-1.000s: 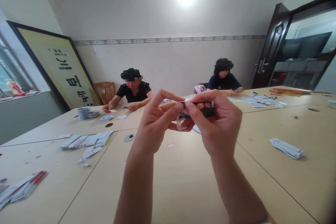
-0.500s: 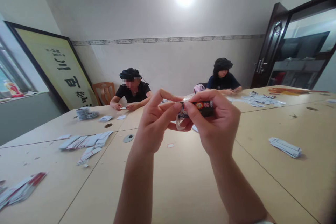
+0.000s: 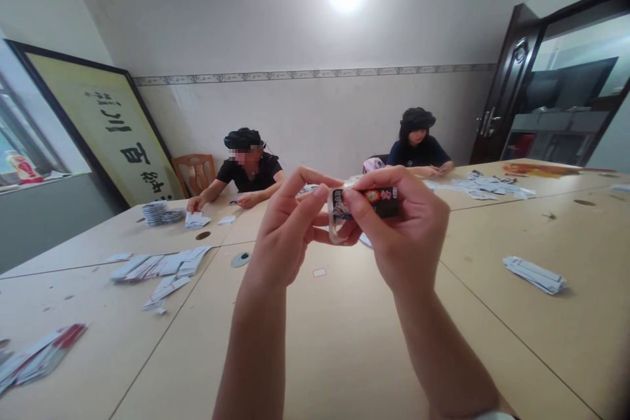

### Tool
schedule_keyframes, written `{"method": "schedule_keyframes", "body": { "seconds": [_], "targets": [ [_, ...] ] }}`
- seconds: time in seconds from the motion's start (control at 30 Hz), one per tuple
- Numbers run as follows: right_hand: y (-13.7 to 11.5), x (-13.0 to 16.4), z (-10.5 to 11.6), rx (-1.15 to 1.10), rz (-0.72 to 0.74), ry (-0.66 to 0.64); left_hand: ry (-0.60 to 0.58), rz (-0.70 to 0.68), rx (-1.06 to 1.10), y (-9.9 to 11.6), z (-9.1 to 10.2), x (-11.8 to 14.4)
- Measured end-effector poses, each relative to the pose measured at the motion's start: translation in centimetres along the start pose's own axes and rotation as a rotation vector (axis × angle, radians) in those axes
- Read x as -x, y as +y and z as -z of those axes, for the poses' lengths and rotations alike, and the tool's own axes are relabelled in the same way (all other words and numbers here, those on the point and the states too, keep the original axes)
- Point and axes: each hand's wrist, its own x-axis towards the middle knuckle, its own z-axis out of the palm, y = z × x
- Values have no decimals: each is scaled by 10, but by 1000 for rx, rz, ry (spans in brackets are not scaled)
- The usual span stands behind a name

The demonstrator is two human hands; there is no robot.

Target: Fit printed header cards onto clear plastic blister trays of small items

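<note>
In front of my face, both hands hold a small black printed packet [image 3: 384,203], with orange and white marks, up above the table. A clear plastic band or wrapper [image 3: 336,226] loops round its left end. My right hand [image 3: 406,223] pinches the packet between thumb in front and fingers behind. My left hand [image 3: 290,226] is curled at the left end. Its index fingertip touches the top edge by the plastic, its thumb stands just off the front, and its lower fingers reach behind. What those rear fingers grip is partly hidden.
Below my hands a small white card [image 3: 319,273] lies on the table [image 3: 344,341]. Paper bundles [image 3: 157,266] lie to the left, another bundle [image 3: 535,275] to the right. Two people sit opposite; one person's hand [image 3: 195,203] touches papers beside stacked discs [image 3: 155,212].
My left thumb has lifted off the packet's front, baring its left end and the plastic loop. The person at the left has reached one hand out to a paper pile.
</note>
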Motion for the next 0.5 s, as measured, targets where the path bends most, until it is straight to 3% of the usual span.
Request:
{"method": "schedule_keyframes", "body": {
  "seconds": [0.5],
  "targets": [
    [-1, 0, 0, -32, -16, -19, -29, -6, -53, 0, 3, -2]
  ]
}}
